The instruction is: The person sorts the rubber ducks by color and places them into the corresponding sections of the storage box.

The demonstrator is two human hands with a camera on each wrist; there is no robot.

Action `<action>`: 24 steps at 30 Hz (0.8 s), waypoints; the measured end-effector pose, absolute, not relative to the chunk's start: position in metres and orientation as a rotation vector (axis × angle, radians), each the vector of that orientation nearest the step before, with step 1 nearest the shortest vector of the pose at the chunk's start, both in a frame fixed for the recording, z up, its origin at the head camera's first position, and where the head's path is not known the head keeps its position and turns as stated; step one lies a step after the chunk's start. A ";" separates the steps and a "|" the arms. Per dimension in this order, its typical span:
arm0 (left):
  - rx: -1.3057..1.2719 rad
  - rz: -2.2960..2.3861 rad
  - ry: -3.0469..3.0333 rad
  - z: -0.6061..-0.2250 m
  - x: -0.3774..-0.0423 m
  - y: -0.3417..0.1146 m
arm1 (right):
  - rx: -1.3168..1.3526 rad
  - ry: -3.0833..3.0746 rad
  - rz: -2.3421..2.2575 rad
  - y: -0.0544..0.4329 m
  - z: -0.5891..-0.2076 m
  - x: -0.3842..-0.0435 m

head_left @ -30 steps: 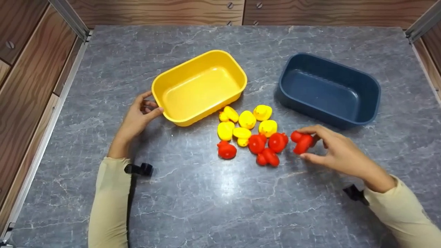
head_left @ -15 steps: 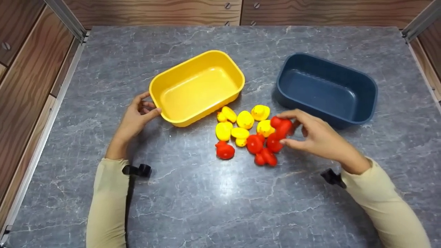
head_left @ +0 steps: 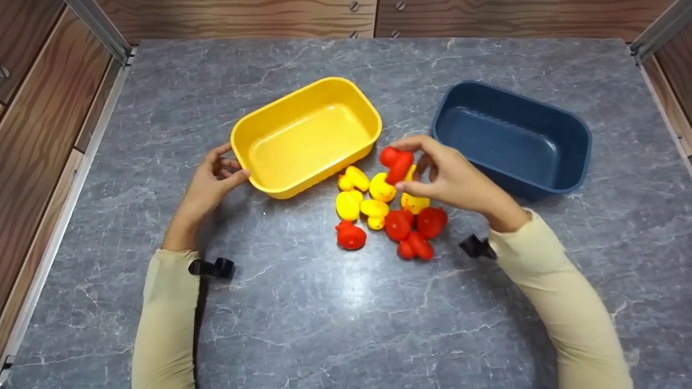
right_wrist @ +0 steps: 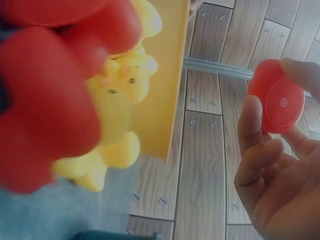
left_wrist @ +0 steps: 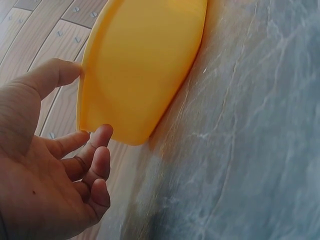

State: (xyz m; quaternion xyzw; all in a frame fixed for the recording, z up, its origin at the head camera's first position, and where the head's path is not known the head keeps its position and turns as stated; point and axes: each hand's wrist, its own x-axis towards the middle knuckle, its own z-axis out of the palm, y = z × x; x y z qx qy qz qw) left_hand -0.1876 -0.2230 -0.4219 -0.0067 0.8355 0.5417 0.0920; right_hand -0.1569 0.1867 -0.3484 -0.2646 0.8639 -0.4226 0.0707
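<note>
My right hand (head_left: 451, 175) pinches a red rubber duck (head_left: 397, 165) between thumb and fingers, over the yellow ducks in the head view. The right wrist view shows the flat round underside of that held duck (right_wrist: 284, 104). At the left, my left hand (head_left: 208, 183) touches the outer end of a yellow bin (head_left: 286, 190) with thumb and index fingertips at its rim. The other fingers of that hand curl loosely off the wall, as the left wrist view shows. Several yellow rubber ducks (head_left: 348, 205) lie in front of this bin, partly behind the right hand.
More red ducks (head_left: 415, 246) lie in a cluster nearest me, with one red duck (head_left: 351, 236) apart to the left. A dark blue bin (head_left: 511, 146) stands at the back right with nothing in it. Wood-patterned panels (head_left: 238, 19) border the grey marbled table.
My right hand has carried the red duck leftward and away from me, from beside the red cluster to over the yellow ducks. My left hand stays at the yellow bin.
</note>
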 end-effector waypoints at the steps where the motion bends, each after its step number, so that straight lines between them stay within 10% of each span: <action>1: -0.020 1.608 2.488 -0.422 -0.187 -0.223 | -0.798 2.583 -1.271 0.183 -0.346 -0.160; 24: -0.017 1.611 2.498 -0.420 -0.186 -0.221 | -0.616 2.568 -1.222 0.110 -0.341 -0.216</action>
